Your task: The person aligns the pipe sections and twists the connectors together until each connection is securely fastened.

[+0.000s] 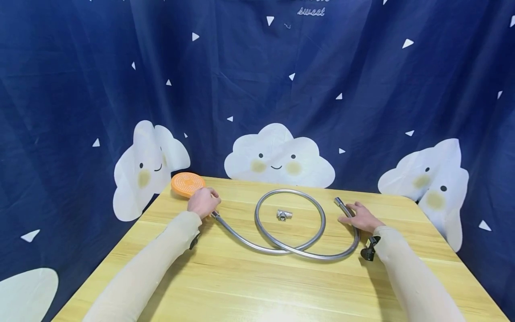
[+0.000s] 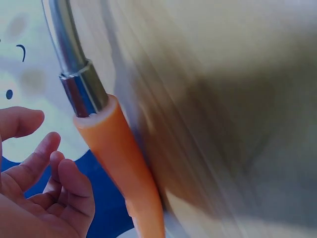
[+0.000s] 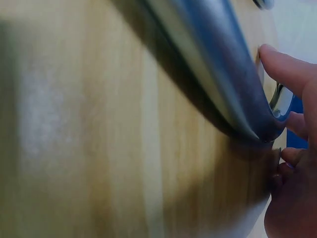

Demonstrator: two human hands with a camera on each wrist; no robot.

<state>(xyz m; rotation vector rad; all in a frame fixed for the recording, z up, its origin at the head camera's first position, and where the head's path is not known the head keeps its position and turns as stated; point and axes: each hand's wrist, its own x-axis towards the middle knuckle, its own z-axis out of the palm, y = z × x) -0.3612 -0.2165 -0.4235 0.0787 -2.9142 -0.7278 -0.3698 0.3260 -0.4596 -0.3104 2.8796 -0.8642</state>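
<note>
An orange shower head lies face up at the table's back left corner, its handle joined to a silver hose. My left hand hovers by the handle with loosely curled fingers; in the left wrist view a gap shows between fingertips and handle. The hose loops once across the table. Near its free end, with a metal connector, my right hand reaches over the hose. In the right wrist view its thumb and fingers are spread apart beside the bend. Inside the loop sits a small chrome valve fitting.
The light wooden table has its far edge close to a dark blue curtain with white clouds and triangles. A black wrist strap device sits at my right cuff.
</note>
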